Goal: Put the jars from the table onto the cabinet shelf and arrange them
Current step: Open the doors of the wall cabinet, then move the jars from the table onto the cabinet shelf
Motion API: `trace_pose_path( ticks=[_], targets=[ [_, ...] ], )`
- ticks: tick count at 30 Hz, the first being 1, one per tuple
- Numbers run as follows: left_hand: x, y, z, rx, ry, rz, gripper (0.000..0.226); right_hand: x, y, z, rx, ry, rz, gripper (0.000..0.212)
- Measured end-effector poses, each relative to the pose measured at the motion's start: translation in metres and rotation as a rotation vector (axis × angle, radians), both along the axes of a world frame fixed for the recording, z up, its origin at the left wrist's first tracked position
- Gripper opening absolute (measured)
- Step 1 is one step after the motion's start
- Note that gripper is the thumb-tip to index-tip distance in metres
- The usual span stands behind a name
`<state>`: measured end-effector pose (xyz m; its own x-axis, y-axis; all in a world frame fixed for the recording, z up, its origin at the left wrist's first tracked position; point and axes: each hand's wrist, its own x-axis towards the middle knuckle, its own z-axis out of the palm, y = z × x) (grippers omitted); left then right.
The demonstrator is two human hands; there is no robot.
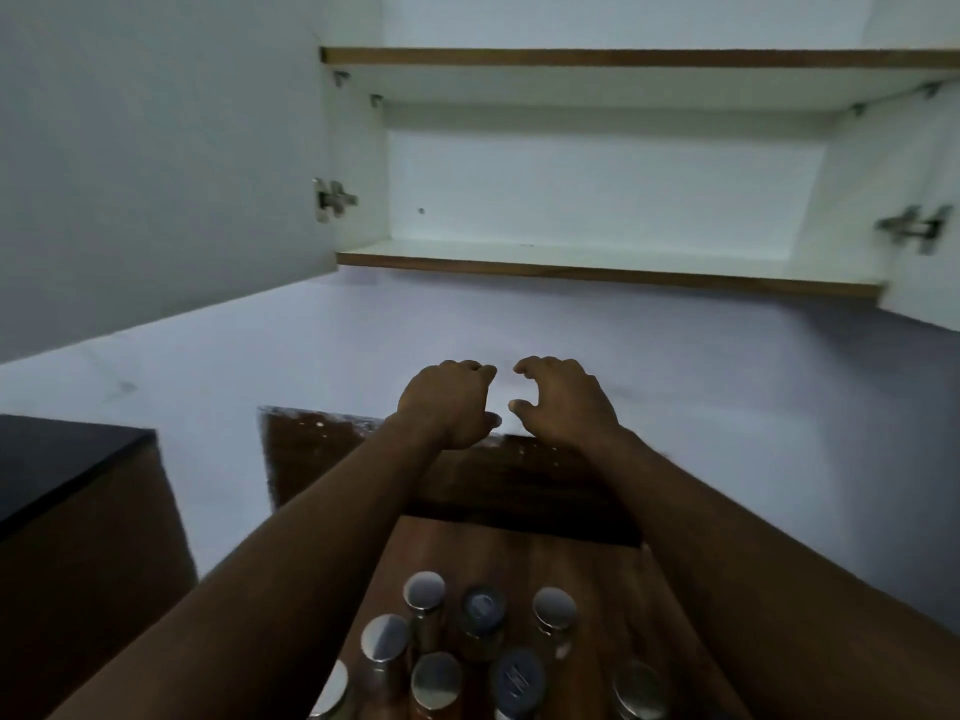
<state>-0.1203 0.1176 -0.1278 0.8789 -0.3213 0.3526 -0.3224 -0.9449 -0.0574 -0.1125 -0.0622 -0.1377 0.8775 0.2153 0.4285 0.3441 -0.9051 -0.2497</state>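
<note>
Several small jars with round metal lids (425, 590) stand grouped on the wooden table (597, 574) at the bottom of the view, between my forearms. My left hand (447, 400) and my right hand (561, 400) are stretched forward side by side above the table's far end, fingers curled and apart, with nothing in them. Above them the wall cabinet stands with doors swung out. Its lower shelf (597, 275) is bare and so is the underside of the upper shelf (623, 57).
The cabinet's left door (156, 174) and right door (930, 283) hang out with metal hinges showing. A dark-topped wooden counter (67, 459) stands at the left. A pale wall fills the space between table and cabinet.
</note>
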Motion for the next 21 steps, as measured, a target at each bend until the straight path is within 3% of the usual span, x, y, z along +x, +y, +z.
trace_pose_path(
  ticks=[14, 16, 21],
  targets=[
    [-0.004, -0.144, -0.134, -0.054, 0.272, -0.414, 0.057, -0.066, -0.128, -0.123, 0.069, 0.253, -0.25, 0.042],
    [-0.007, -0.165, -0.157, -0.03, 0.316, -0.442, 0.056, -0.071, -0.148, -0.142, 0.096, 0.293, -0.264, 0.046],
    [-0.013, -0.221, -0.217, 0.088, 0.47, -0.528, 0.062, -0.074, -0.198, -0.197, 0.059, 0.455, -0.341, 0.033]
  ],
)
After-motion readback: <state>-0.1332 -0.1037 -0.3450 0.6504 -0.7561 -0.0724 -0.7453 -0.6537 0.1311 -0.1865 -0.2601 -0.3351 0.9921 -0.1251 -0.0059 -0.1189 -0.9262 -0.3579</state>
